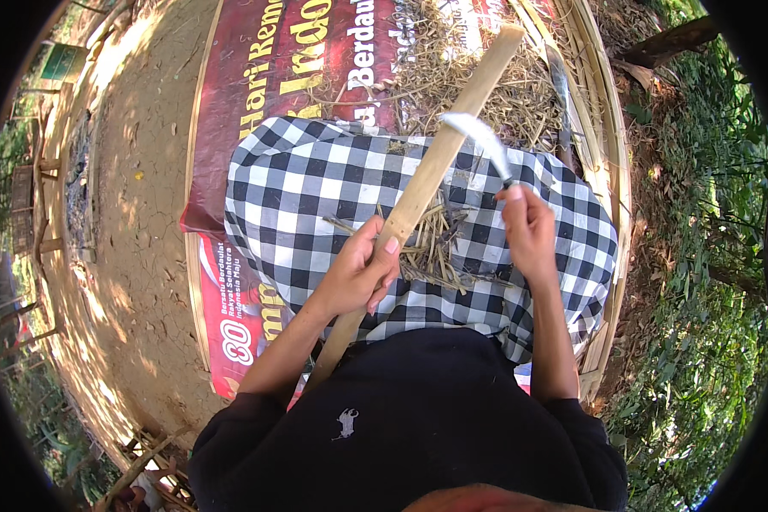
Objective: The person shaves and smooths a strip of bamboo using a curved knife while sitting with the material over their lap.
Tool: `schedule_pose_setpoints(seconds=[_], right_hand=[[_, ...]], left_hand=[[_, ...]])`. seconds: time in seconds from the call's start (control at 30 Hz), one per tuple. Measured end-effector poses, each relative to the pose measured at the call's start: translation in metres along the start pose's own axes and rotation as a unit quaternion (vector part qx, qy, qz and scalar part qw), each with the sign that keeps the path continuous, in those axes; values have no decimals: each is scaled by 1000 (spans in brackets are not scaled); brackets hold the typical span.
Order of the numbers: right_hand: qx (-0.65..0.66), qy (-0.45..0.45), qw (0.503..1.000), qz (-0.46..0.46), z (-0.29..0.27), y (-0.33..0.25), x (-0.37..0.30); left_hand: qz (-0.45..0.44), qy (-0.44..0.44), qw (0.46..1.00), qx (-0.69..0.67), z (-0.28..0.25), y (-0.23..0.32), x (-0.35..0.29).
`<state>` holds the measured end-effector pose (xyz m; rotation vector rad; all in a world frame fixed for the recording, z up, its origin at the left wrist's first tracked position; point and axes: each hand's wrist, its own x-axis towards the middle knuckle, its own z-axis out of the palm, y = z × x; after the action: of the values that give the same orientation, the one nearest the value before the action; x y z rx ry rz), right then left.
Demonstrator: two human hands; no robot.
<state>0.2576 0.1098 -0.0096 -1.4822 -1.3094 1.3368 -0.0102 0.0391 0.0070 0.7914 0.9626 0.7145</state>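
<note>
Pale tan wood forms the long, flat strip, positioned diagonally over the black-and-white checkered cloth on the lap. The left hand grips the strip's lower part. The right hand is closed on the handle of the curved, silvery-bladed knife; the blade overlaps the strip in view, but contact cannot be confirmed. The step appears to be shaving, judging by the straw-coloured slivers below. A further stroke calls for a steady left grip, clear of the edge.
</note>
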Motion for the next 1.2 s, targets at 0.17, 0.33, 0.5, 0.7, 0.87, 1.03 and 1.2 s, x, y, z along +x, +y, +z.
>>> schedule_pose_setpoints(seconds=[0.17, 0.33, 0.5, 0.7, 0.87, 1.03, 1.2], right_hand=[[-88, -193, 977, -15, 20, -8, -33], [59, -95, 992, 58, 10, -2, -11], [-64, -166, 984, 4, 13, 5, -34], [-72, -93, 993, -5, 15, 16, -22], [-17, -35, 999, 22, 6, 19, -12], [-121, -165, 979, -18, 14, 11, -32], [-94, -11, 995, 21, 4, 25, -2]], left_hand=[[-11, 21, 1000, -5, 5, -6, -1], [13, -3, 1000, -25, -4, -1, 8], [20, 15, 999, -20, 1, 3, 8], [2, 16, 1000, -22, 0, -2, 13], [-20, -1, 999, -29, 2, -10, 6], [-20, 20, 999, -23, 2, -15, 6], [-11, 17, 999, -32, 0, -15, 1]])
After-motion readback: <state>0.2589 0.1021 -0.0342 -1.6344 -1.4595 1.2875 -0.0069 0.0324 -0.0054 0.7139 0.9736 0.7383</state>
